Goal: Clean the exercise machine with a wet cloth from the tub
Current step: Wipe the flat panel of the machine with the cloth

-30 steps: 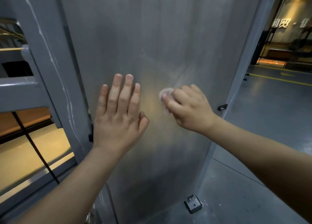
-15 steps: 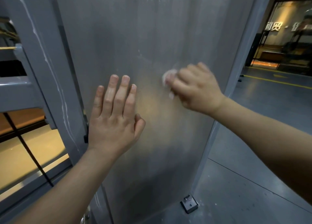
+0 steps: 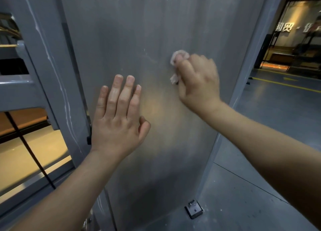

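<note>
Right hand (image 3: 199,81): fingers curled tight round a small whitish cloth (image 3: 178,56), fist closed on it and pushed against the machine panel (image 3: 139,30). Most of the cloth is buried in the fist. One bunched lobe pokes out at the top-left of the grip, over the fingertips, and a smaller tag hangs out at the lower-left, by the thumb side. Both visible bits sit on the metal. Back of the hand faces the camera, knuckles up, wrist bent, and the forearm runs down and right out of view.

Left hand (image 3: 118,119): holds nothing. It lies flat on the same panel, below and left of the grip and apart from it. Four fingers (image 3: 119,95) are straight, close together and pointing up; the thumb is splayed toward the grip side. The forearm comes up from the bottom-left.

The panel is brushed grey metal, upright, with faint streaks and a warm reflection between the two hands. A grey frame post (image 3: 45,56) with white smears stands left of the left hand. Far below the grip, a small floor bracket (image 3: 193,209) sits at the panel's foot on the grey floor (image 3: 260,204). Right of the grip, far back: a yellow line (image 3: 286,84) and lit lettering (image 3: 283,27), not readable.
</note>
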`<state>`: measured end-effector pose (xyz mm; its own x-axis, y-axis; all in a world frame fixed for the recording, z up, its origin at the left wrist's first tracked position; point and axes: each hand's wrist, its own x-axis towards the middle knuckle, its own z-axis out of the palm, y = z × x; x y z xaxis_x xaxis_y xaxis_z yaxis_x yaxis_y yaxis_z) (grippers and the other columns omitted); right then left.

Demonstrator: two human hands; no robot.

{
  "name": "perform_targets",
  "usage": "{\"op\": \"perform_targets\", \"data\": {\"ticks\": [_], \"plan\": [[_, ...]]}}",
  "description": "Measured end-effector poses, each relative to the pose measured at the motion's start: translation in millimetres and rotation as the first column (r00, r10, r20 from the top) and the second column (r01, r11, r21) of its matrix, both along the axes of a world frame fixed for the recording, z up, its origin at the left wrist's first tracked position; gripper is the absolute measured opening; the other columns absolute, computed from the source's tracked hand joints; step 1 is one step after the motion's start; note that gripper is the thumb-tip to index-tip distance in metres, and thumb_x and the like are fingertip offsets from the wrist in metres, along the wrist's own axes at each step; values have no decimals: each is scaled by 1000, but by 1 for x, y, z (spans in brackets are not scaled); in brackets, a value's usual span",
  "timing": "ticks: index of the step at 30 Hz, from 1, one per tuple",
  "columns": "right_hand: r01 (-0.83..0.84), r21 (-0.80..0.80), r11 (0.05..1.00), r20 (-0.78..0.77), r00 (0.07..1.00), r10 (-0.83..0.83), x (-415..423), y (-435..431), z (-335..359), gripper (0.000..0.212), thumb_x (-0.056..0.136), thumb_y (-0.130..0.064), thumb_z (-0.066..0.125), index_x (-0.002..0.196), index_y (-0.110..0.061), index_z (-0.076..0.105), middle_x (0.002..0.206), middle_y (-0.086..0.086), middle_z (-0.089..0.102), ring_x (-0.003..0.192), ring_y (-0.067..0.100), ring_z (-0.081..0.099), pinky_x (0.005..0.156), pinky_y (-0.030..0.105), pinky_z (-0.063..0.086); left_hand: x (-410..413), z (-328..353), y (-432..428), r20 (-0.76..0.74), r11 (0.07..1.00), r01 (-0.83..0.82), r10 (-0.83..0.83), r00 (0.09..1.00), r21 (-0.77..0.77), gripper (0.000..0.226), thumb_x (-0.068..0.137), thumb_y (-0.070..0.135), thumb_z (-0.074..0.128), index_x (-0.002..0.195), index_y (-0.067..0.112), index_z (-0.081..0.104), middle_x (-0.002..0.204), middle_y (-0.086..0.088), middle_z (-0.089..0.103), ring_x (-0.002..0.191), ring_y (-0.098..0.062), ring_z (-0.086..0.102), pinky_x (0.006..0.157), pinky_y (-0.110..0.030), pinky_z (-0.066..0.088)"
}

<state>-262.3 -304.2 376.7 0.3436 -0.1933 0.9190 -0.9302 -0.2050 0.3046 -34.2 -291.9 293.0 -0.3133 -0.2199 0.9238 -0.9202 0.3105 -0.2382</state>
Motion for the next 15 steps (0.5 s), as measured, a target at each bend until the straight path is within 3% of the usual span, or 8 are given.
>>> {"op": "perform_targets", "data": {"ticks": [2,4,6,8,10,11,12,15], "plan": [[-84,77,993,-280,954,103,10,8,-29,23,97,-17,57,112,-8,71,88,15,62,67,32,52,60,40,31,0,0,0,5,1000,2,-2,1000,4,73,85,29,54,151,-1,43,161,-19,35,153,-37,25,127,-52,11],[-109,178,978,-550,813,191,3,17,-29,15,101,-22,58,106,-14,70,85,9,59,66,29,49,60,38,31,1,0,1,8,1000,5,-5,1000,6,72,86,29,53,151,-1,43,162,-19,34,153,-37,24,127,-52,11],[-86,114,990,-561,817,136,-6,14,0,15,101,-26,59,105,-15,69,82,10,57,65,29,49,59,38,31,1,1,1,1,1000,8,-8,1000,5,72,86,29,52,150,-1,44,162,-19,34,153,-37,25,127,-52,12],[-14,-20,1000,-314,949,7,-12,4,28,19,98,-24,61,109,-12,69,84,13,58,66,33,52,59,40,33,1,0,1,-6,1000,11,-11,1000,2,71,85,28,52,150,-2,44,162,-19,34,153,-37,25,127,-52,12],[15,-20,1000,-68,998,-16,-2,4,29,26,94,-21,60,114,-7,70,87,17,61,67,37,54,59,42,35,0,0,1,-8,1000,11,-11,1000,1,72,85,28,52,150,-2,44,162,-19,34,153,-37,25,127,-53,13],[-23,6,1000,-79,997,24,4,4,17,27,95,-20,59,115,-5,71,88,18,62,68,37,55,59,42,36,0,0,1,-9,1000,14,-14,1000,3,72,85,28,53,150,-2,44,162,-19,34,153,-37,25,127,-53,13],[-73,44,996,-189,979,80,11,6,0,26,98,-21,58,114,-5,72,89,17,63,68,36,54,59,41,36,0,0,1,-9,1000,18,-17,1000,7,72,85,29,54,150,-2,44,162,-19,33,153,-37,25,127,-53,13],[-111,193,975,-584,785,205,9,16,-17,15,101,-21,59,105,-14,72,86,9,60,66,29,51,59,39,33,2,1,2,-6,999,28,-28,1000,19,72,86,30,55,149,-3,44,163,-19,32,154,-37,24,127,-53,14]]}}
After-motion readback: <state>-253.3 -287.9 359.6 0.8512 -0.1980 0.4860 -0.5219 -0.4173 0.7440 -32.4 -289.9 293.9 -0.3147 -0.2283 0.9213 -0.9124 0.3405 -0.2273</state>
